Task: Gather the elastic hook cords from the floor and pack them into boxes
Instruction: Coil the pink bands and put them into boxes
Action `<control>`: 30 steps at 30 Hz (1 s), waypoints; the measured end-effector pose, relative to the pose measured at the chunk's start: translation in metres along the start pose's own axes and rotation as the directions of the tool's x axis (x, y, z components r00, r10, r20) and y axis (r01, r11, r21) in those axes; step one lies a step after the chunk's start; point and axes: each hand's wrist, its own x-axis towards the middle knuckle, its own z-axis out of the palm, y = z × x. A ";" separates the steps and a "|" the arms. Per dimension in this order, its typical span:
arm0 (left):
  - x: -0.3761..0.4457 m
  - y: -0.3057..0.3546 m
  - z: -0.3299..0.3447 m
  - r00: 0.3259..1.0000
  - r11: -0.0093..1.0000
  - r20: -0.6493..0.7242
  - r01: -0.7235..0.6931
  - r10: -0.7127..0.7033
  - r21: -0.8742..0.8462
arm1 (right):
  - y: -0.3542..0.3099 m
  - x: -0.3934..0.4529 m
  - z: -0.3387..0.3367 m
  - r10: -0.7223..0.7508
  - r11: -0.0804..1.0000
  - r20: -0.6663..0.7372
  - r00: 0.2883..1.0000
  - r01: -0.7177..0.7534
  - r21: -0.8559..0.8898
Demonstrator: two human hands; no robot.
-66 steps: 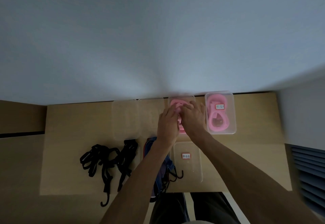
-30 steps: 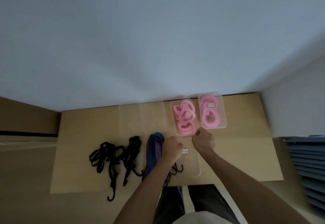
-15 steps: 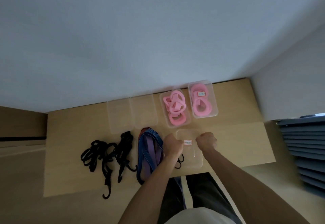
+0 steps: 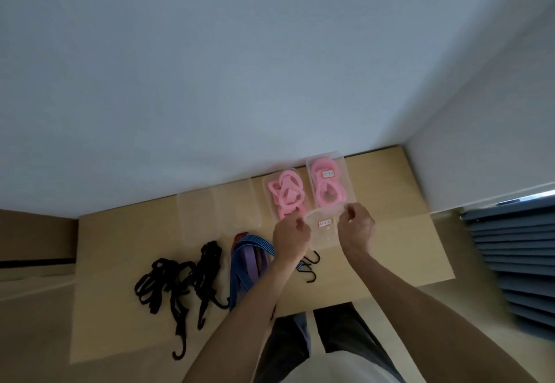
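Clear plastic lid (image 4: 323,226), light, thin, flexible: pinched at both side edges by left hand (image 4: 290,234) and right hand (image 4: 356,226), fingers clamped on rims.

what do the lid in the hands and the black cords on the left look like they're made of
Lid: looks like clear, glossy, thin plastic, since the floor shows through it; both the left hand and right hand pinch its edges. Black cords: probably matte woven fabric over elastic, lying limp and tangled, ending in dark curved hooks, metal or plastic, cannot tell.
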 end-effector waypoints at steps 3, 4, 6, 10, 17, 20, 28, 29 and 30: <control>0.003 0.006 -0.012 0.992 0.994 -0.086 -0.098 0.093 -0.049 | -0.012 0.001 -0.004 -0.108 0.993 -0.028 0.994 0.110 0.045; 0.004 0.009 -0.017 0.986 0.990 -0.119 -0.123 0.116 -0.061 | -0.017 0.002 -0.004 -0.135 0.988 -0.040 0.990 0.137 0.065; 0.009 0.015 -0.027 0.976 0.985 -0.183 -0.137 0.117 -0.106 | -0.028 0.004 -0.002 -0.170 0.979 -0.041 0.984 0.174 0.105; 0.028 0.025 -0.048 0.949 0.978 -0.314 -0.093 0.030 -0.189 | -0.059 0.015 0.013 -0.071 0.987 0.073 0.995 0.059 0.148; 0.069 0.010 -0.062 0.931 0.984 -0.331 0.108 -0.151 -0.145 | -0.078 0.042 0.061 -0.012 0.996 0.268 0.963 0.034 -0.078; 0.084 -0.001 -0.057 0.933 0.979 -0.300 0.175 -0.198 -0.104 | -0.075 0.051 0.078 0.035 0.983 0.303 0.952 0.023 -0.185; 0.099 -0.009 -0.035 0.932 0.957 -0.243 0.286 -0.268 0.041 | -0.064 0.060 0.102 0.023 0.921 0.360 0.933 0.120 -0.372; 0.099 -0.011 -0.034 0.929 0.952 -0.244 0.300 -0.279 0.051 | -0.067 0.061 0.102 0.018 0.893 0.383 0.923 0.157 -0.421; 0.100 -0.014 -0.033 0.926 0.948 -0.245 0.311 -0.286 0.066 | -0.070 0.062 0.102 0.013 0.871 0.404 0.915 0.189 -0.455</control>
